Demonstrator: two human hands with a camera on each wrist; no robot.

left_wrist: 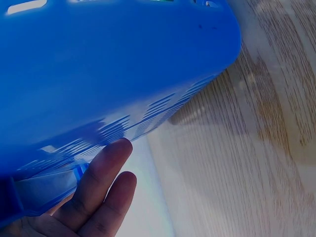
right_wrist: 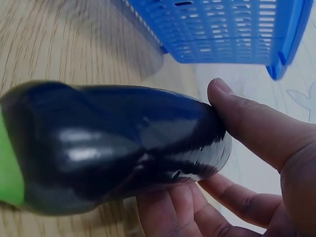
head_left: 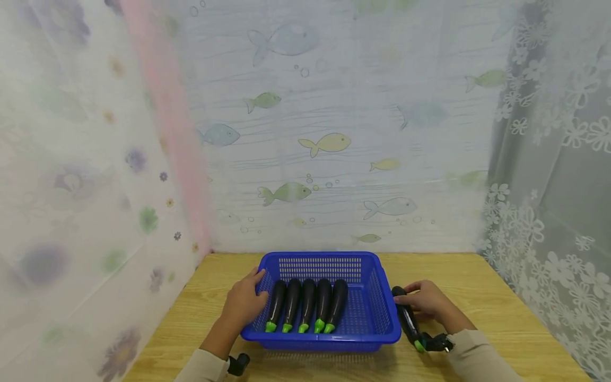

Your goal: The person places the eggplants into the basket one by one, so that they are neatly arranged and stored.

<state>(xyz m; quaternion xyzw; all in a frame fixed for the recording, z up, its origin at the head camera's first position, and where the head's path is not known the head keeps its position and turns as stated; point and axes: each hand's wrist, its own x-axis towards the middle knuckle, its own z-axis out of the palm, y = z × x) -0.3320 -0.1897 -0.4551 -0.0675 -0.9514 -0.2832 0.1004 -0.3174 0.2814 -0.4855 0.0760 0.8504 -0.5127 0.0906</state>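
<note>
A blue plastic basket (head_left: pixel 317 338) stands on the table with several dark eggplants (head_left: pixel 308 305) side by side in its left and middle part, green stem ends toward me. At the basket's left rim my left hand (head_left: pixel 245 300) holds on, its thumb over the inner side. In the left wrist view, fingers (left_wrist: pixel 101 180) of this hand lie along the outside of the slotted wall. Right of the basket, my right hand (head_left: pixel 426 298) grips another eggplant (right_wrist: pixel 113 148) by its rounded end, thumb on one side and fingers on the other. Its green stem end points toward me.
The wooden table (head_left: pixel 444 270) extends to both sides of the basket. Behind it hangs a fish-patterned curtain (head_left: pixel 334 228). Flower-patterned sheets flank the table left and right. The basket's right side has a bare floor inside (head_left: pixel 359 313).
</note>
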